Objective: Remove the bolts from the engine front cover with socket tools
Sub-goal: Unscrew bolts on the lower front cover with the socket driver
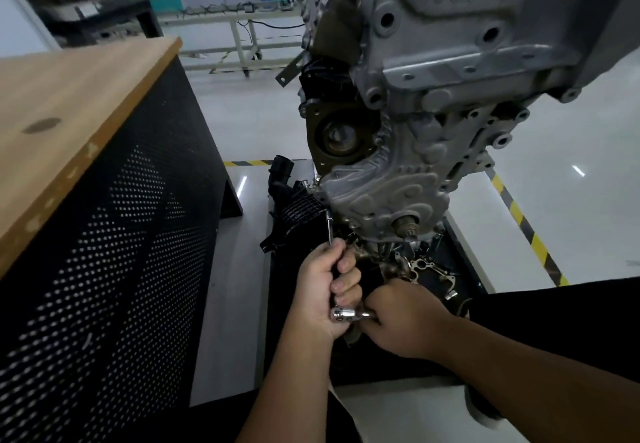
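Both hands are wrapped on the socket tool: left hand (322, 286) curls round the extension bar (330, 226) w/ fingers stacked along it, right hand (401, 318) is fisted on the ratchet handle, chrome ratchet head (341, 314) showing btwn the two.

Key relation: bar's long axis runs up and slightly away from the hands, from ratchet head at the bottom to the lower left edge of the engine front cover (388, 196) above. So the bolt lies straight up-axis from the grip, at the bar's far tip by the cover's corner; bolt head itself too small/dark to make out, can't tell if socket is fully seated.

Left hand is nearer the bolt and steadies the bar; right hand sits at the low end, handle approx. square to the bar. Judgement: next swing should turn about that axis, keeping bar in line w/ bolt so the socket doesn't cam off.

Wooden-topped bench (79, 103) stands just left.
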### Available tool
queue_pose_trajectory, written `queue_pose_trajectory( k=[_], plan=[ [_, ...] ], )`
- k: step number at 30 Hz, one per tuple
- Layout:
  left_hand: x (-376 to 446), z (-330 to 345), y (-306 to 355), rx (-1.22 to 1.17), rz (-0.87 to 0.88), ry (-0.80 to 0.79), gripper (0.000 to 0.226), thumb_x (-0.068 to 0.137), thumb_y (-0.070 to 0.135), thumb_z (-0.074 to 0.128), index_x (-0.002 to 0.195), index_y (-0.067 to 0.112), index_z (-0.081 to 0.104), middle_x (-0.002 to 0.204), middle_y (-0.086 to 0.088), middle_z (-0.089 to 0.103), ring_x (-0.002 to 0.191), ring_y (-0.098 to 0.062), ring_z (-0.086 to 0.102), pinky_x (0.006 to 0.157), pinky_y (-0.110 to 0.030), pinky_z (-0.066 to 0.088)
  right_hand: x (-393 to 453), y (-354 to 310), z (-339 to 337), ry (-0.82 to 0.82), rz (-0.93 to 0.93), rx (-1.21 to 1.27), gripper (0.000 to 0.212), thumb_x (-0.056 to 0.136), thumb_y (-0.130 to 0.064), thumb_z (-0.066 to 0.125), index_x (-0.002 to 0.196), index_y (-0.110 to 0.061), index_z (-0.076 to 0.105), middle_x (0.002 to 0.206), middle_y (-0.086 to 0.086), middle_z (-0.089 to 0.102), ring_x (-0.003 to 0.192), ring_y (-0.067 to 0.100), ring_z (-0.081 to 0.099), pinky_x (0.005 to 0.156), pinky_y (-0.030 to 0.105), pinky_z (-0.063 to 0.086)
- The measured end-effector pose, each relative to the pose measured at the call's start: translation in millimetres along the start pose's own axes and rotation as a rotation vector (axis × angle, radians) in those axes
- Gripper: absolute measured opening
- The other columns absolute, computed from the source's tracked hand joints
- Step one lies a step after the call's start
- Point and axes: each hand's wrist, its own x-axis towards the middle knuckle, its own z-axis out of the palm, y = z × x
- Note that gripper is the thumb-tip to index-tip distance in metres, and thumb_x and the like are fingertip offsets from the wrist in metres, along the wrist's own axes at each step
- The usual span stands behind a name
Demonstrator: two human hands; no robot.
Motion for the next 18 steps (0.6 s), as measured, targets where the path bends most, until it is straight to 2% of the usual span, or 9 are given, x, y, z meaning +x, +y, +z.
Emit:
queue_pose_trajectory(
  k=[4, 7, 9, 11, 12, 14, 16, 18],
  plan=[
    [5.3, -0.7, 9.5, 0.186, 0.015, 0.075, 0.023, 0.105, 0.029, 0.046, 0.096, 0.010, 0.055, 0.064, -0.004, 0.053, 0.035, -0.008, 0.036, 0.030, -0.016, 0.028, 5.2, -8.4, -9.8, -0.137, 0.034, 0.043, 0.032, 0.082, -0.047, 0.046, 0.067, -0.019, 0.050, 0.071, -0.001, 0.058, 0.073, 0.027, 0.064, 0.064, 0.031, 0.047],
    [24.8, 11.2, 23.0, 0.408, 0.084, 0.347, 0.040, 0.107, 0.039, 0.042, 0.108, 0.003, 0.060, 0.069, -0.008, 0.064, 0.037, -0.015, 0.048, 0.036, -0.020, 0.039, 2.9, -9.9, -27.2, -0.125, 0.021, -0.049, 0.026, 0.084, -0.043, 0.052, 0.073, -0.020, 0.051, 0.068, -0.008, 0.044, 0.077, 0.027, 0.062, 0.064, 0.031, 0.045],
    [40.8, 22.2, 32.4, 0.378, 0.126, 0.450, 0.037, 0.107, 0.033, 0.044, 0.112, 0.000, 0.061, 0.073, -0.010, 0.063, 0.039, -0.019, 0.055, 0.039, -0.024, 0.047, -2.4, -6.8, -42.3, -0.097, 0.016, -0.166, 0.025, 0.089, -0.045, 0.054, 0.080, -0.022, 0.054, 0.070, -0.009, 0.040, 0.078, 0.027, 0.061, 0.061, 0.030, 0.041],
    [52.6, 31.6, 37.4, 0.325, 0.114, 0.472, 0.027, 0.105, 0.021, 0.048, 0.112, -0.003, 0.061, 0.072, -0.013, 0.064, 0.043, -0.020, 0.060, 0.042, -0.027, 0.052, -9.3, -6.1, -54.8, -0.090, 0.009, -0.282, 0.024, 0.092, -0.046, 0.053, 0.081, -0.024, 0.053, 0.073, -0.006, 0.046, 0.075, 0.026, 0.060, 0.059, 0.030, 0.040],
    [58.5, 33.0, 38.4, 0.324, 0.119, 0.497, 0.022, 0.103, 0.014, 0.049, 0.109, -0.004, 0.061, 0.069, -0.014, 0.063, 0.042, -0.020, 0.058, 0.042, -0.026, 0.051, -12.4, -7.3, -58.7, -0.092, 0.006, -0.322, 0.022, 0.092, -0.045, 0.053, 0.083, -0.025, 0.055, 0.077, -0.003, 0.052, 0.079, 0.027, 0.064, 0.060, 0.031, 0.041],
    [68.3, 33.2, 38.5, 0.382, 0.155, 0.559, 0.014, 0.098, 0.005, 0.051, 0.098, -0.003, 0.063, 0.058, -0.011, 0.060, 0.035, -0.016, 0.050, 0.037, -0.021, 0.041, -17.3, -10.8, -61.2, -0.100, 0.008, -0.356, 0.019, 0.092, -0.042, 0.054, 0.089, -0.025, 0.061, 0.088, 0.000, 0.062, 0.085, 0.027, 0.067, 0.061, 0.033, 0.042],
    [72.4, 32.8, 38.4, 0.445, 0.165, 0.597, 0.013, 0.094, 0.000, 0.049, 0.085, 0.003, 0.059, 0.054, -0.007, 0.054, 0.032, -0.011, 0.039, 0.034, -0.016, 0.027, -19.7, -15.2, -59.0, -0.112, 0.020, -0.367, 0.021, 0.093, -0.041, 0.055, 0.096, -0.022, 0.065, 0.094, 0.001, 0.066, 0.087, 0.027, 0.068, 0.061, 0.033, 0.042],
    [72.5, 31.4, 38.1, 0.456, 0.137, 0.609, 0.014, 0.092, 0.001, 0.049, 0.082, 0.007, 0.055, 0.055, -0.004, 0.051, 0.033, -0.010, 0.033, 0.034, -0.016, 0.021, -20.9, -19.5, -55.4, -0.131, 0.029, -0.367, 0.023, 0.093, -0.039, 0.056, 0.102, -0.021, 0.067, 0.101, 0.003, 0.068, 0.092, 0.029, 0.069, 0.064, 0.034, 0.044]
  ],
)
